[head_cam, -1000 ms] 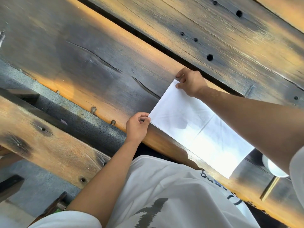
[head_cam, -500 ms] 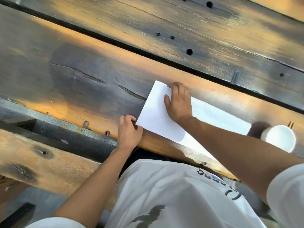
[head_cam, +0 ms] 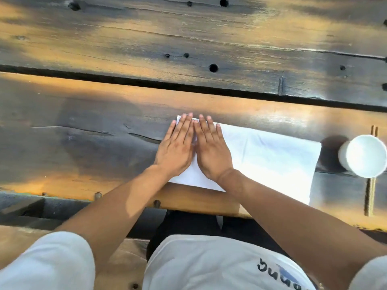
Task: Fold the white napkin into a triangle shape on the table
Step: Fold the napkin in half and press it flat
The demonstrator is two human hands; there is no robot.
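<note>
The white napkin (head_cam: 270, 158) lies flat as a long rectangle on the near plank of the dark wooden table (head_cam: 83, 130), close to the table's front edge. My left hand (head_cam: 178, 146) and my right hand (head_cam: 211, 147) rest side by side, palms down and fingers stretched out, on the napkin's left end. Both hands press flat on the cloth and grip nothing. Its left part is hidden under them; the right part is bare.
A white cup (head_cam: 365, 155) stands just past the napkin's right end, with a thin wooden stick (head_cam: 370, 193) lying under it. A dark gap (head_cam: 125, 79) runs between the table's planks beyond the hands. A wooden bench (head_cam: 18, 237) sits below the table's edge.
My left hand has let go of the napkin's near left corner and now lies flat on the cloth beside my right hand. The camera view has turned, so the napkin appears level.
</note>
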